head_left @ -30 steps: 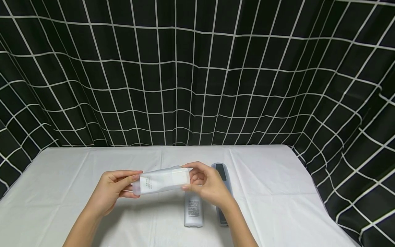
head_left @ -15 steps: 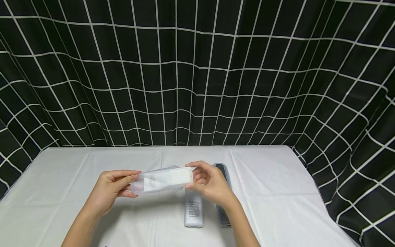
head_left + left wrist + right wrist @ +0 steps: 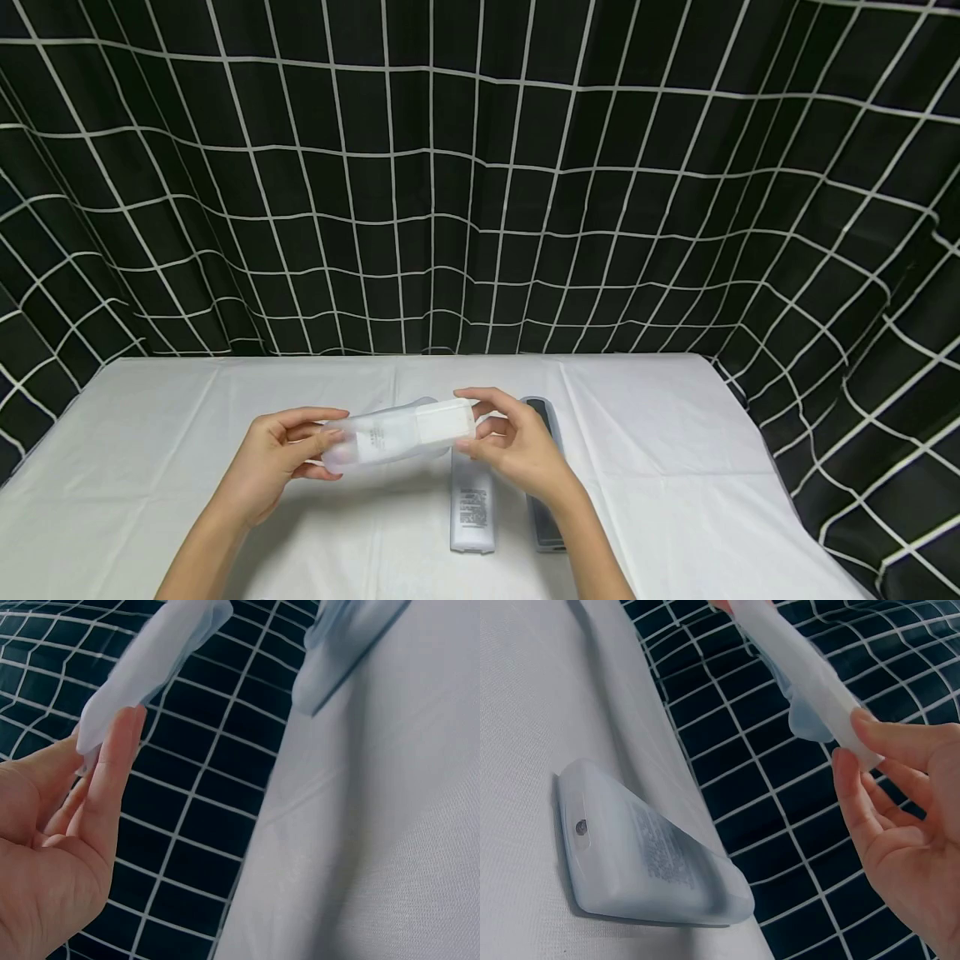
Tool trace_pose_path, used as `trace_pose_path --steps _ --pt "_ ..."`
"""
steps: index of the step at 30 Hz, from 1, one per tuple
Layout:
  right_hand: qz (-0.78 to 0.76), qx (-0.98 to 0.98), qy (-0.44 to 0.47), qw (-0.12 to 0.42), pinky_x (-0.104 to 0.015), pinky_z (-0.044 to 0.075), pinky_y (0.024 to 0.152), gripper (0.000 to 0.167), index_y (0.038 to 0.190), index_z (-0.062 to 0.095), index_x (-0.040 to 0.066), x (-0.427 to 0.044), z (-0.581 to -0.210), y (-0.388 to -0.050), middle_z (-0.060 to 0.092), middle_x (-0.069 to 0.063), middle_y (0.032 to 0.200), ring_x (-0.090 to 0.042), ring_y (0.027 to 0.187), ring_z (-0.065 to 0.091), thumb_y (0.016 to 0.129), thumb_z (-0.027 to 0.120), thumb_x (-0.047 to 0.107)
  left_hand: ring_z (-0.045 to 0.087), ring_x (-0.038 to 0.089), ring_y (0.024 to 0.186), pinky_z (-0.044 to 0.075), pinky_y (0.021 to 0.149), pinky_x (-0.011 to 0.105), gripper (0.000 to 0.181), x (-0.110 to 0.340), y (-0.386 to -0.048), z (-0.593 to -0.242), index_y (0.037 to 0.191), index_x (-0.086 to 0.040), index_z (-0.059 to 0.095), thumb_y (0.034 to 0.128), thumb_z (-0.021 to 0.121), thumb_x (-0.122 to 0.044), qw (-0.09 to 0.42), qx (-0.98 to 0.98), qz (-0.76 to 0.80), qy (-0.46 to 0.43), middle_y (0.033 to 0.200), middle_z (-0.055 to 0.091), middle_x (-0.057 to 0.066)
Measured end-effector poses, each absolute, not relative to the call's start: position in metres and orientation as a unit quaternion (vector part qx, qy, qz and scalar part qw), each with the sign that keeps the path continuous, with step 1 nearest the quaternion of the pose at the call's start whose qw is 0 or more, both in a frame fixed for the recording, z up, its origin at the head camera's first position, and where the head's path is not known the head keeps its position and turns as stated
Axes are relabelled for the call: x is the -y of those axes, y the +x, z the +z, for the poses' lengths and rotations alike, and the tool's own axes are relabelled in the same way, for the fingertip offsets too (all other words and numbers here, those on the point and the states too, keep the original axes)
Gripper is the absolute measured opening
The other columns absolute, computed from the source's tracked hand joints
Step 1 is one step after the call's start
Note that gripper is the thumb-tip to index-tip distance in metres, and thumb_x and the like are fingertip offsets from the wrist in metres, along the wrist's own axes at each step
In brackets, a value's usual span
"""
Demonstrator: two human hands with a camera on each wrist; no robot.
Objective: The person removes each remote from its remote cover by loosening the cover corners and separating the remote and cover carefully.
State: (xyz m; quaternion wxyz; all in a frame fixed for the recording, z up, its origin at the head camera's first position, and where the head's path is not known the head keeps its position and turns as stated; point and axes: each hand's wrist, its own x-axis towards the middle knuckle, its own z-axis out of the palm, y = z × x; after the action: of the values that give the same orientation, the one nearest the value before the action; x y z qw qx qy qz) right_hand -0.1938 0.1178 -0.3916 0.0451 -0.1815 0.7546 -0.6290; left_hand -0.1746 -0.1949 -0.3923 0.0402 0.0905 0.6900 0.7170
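Device (image 3: 447, 422), partly inside a translucent sleeve (image 3: 382, 437) above the surface (image 3: 660, 517), appears light and stiff, the sleeve soft; hold opposite ends, where left hand (image 3: 272, 462) pinches sleeve and right hand (image 3: 521, 450) pinches device.

Black curtain (image 3: 480, 192) with white crossed lines hangs wavy in front of me. White bench (image 3: 675, 483) nearer me, creased. On it, pale long thing (image 3: 472, 507) with grey print. To right, near, not touching, dark thing (image 3: 544, 521), blue-grey edge.
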Motion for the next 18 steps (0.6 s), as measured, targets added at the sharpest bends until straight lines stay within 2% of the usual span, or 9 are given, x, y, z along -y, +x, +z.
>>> trace_pose_path --steps 4,8,12,18 --pt "-0.627 -0.756 -0.184 0.044 -0.029 0.063 0.077 0.055 0.141 0.061 0.000 -0.1167 -0.3928 -0.1931 0.060 -0.017 0.114 -0.011 0.082 0.067 0.089 0.076 -0.005 0.072 0.013 0.079 0.066 0.066 0.037 0.025 0.1941 -0.1737 -0.3926 0.122 0.008 0.072 0.0969 0.069 0.006 0.038 -0.688 0.719 0.097 0.087 0.076 0.001" --pt "-0.624 -0.757 -0.189 0.029 -0.035 0.064 0.077 0.049 0.141 0.061 0.000 -0.1139 -0.3922 -0.1920 0.061 -0.019 0.112 -0.013 0.080 0.068 0.094 0.074 -0.002 0.072 0.015 0.078 0.066 0.066 0.037 0.030 0.1924 -0.1733 -0.3924 0.124 0.014 0.066 0.0963 0.071 0.005 0.037 -0.695 0.712 0.093 0.087 0.075 0.001" --pt "-0.627 -0.753 -0.198 0.014 -0.027 0.061 0.073 0.047 0.140 0.061 -0.002 -0.1117 -0.3923 -0.1909 0.065 -0.016 0.106 -0.013 0.076 0.066 0.095 0.073 0.000 0.071 0.014 0.077 0.066 0.066 0.037 0.033 0.1902 -0.1724 -0.3923 0.125 0.015 0.062 0.0959 0.072 0.003 0.040 -0.704 0.704 0.087 0.089 0.074 0.001" --pt "-0.635 -0.747 -0.197 0.011 -0.025 0.059 0.072 0.046 0.139 0.062 -0.001 -0.1100 -0.3918 -0.1902 0.068 -0.012 0.102 -0.017 0.077 0.066 0.095 0.073 0.001 0.071 0.014 0.074 0.065 0.065 0.036 0.028 0.1879 -0.1725 -0.3932 0.121 0.012 0.062 0.0963 0.072 0.002 0.041 -0.705 0.703 0.090 0.092 0.074 0.002"
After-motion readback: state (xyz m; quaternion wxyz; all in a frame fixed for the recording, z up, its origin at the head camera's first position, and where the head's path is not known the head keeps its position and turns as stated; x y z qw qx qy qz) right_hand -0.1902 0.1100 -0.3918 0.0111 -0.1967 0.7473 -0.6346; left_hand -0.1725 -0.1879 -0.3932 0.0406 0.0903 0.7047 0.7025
